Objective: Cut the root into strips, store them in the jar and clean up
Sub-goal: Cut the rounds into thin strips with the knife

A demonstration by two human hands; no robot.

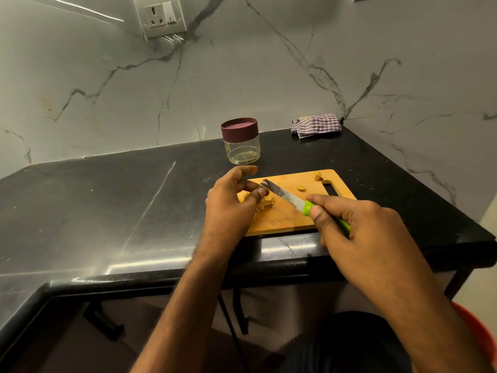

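My right hand (357,227) is curled round the green handle of the knife (285,196), blade running up-left across the cutting board (293,219) at centre frame. My left hand (231,203) pinches at the blade tip with thumb and finger, right over the heap of cut root (265,204), which my left hand is nearer. The jar (242,142), lid on, stands behind the board on the surface (107,200), just above my left hand.

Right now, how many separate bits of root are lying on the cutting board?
3 that I can see: a pile of cut root under the left hand, a small round piece mid-board, and a scrap near the far edge. The hand may hide more.
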